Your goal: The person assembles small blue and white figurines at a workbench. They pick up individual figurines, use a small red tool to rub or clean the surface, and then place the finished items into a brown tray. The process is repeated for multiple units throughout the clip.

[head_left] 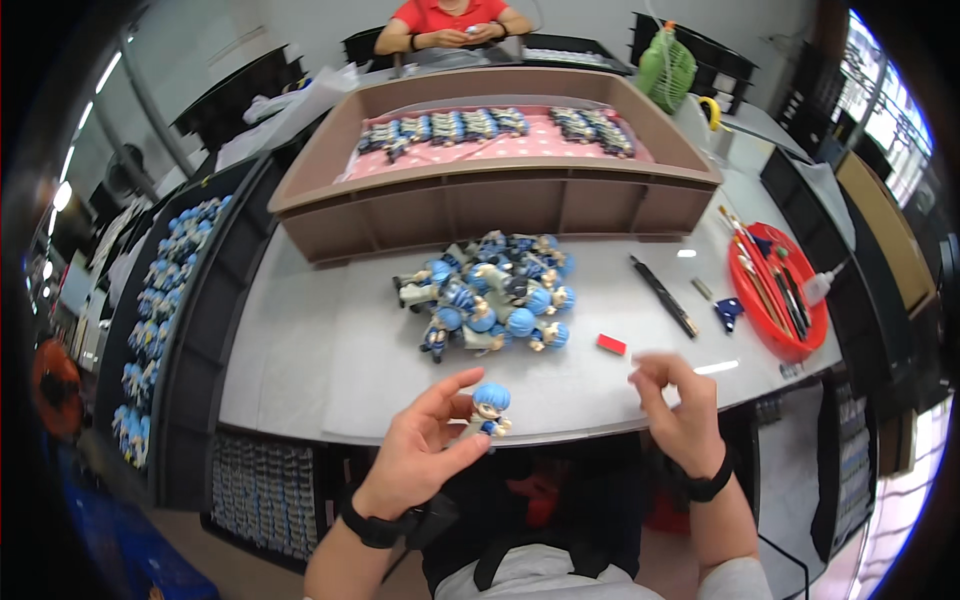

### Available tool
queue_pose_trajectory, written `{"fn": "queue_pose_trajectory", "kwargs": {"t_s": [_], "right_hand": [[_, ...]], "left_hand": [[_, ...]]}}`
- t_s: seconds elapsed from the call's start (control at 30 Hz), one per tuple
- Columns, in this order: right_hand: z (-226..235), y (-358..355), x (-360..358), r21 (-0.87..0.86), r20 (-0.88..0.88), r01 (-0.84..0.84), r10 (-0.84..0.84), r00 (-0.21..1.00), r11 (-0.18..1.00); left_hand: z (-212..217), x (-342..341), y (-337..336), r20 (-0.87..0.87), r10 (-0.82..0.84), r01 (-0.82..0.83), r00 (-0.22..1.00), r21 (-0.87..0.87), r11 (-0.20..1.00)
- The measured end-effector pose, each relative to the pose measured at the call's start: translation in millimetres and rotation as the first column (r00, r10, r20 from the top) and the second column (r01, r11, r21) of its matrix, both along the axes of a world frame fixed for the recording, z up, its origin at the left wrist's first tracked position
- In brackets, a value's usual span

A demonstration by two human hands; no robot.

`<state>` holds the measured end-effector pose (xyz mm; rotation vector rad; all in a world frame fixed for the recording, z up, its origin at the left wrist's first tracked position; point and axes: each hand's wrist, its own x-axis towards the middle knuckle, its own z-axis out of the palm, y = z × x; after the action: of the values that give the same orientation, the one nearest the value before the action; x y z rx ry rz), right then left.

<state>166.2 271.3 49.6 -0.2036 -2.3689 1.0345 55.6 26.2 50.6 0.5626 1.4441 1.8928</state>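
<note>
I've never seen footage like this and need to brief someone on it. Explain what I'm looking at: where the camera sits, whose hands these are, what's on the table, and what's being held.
There is one picture, taken by a wide fisheye camera worn on a person's head and looking down, so straight edges bend near the rim. The two bare forearms coming up from the bottom belong to that person.

The left hand holds a small blue-haired toy figurine between thumb and fingers. The right hand is raised with its fingers pinched together; whether they hold anything is too small to tell.

On the white worktable lie a pile of similar blue-haired figurines, a small red block, a long black tool and a red oval tray of brushes. Behind stands a large brown box with more figurines on pink cloth. Another person in a red top sits opposite.
</note>
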Motion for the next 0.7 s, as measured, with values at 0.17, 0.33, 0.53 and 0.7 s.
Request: {"fn": "queue_pose_trajectory", "kwargs": {"t_s": [0.17,0.33,0.53,0.7], "right_hand": [[34.7,61.7,-25.0,0.238,0.145,-0.033,-0.002,0.989,0.971],[36.3,107.8,-61.3,0.364,0.429,-0.098,-0.073,0.900,0.926],[7.2,121.8,-85.8,0.395,0.420,-0.108,-0.075,0.904,0.912],[6.4,113.7,-69.7,0.385,0.296,-0.019,-0.104,0.949,0.923]], "left_hand": [[-21.4,2.2,52.7,-0.095,-0.110,0.114,0.989,0.041,0.993],[-36.9,3.1,79.0,-0.045,-0.094,0.098,0.995,0.125,0.987],[-45.4,5.6,77.5,-0.048,-0.048,0.053,0.998,0.117,0.992],[-43.6,4.5,80.1,-0.064,-0.083,0.090,0.994,0.105,0.990]]}}
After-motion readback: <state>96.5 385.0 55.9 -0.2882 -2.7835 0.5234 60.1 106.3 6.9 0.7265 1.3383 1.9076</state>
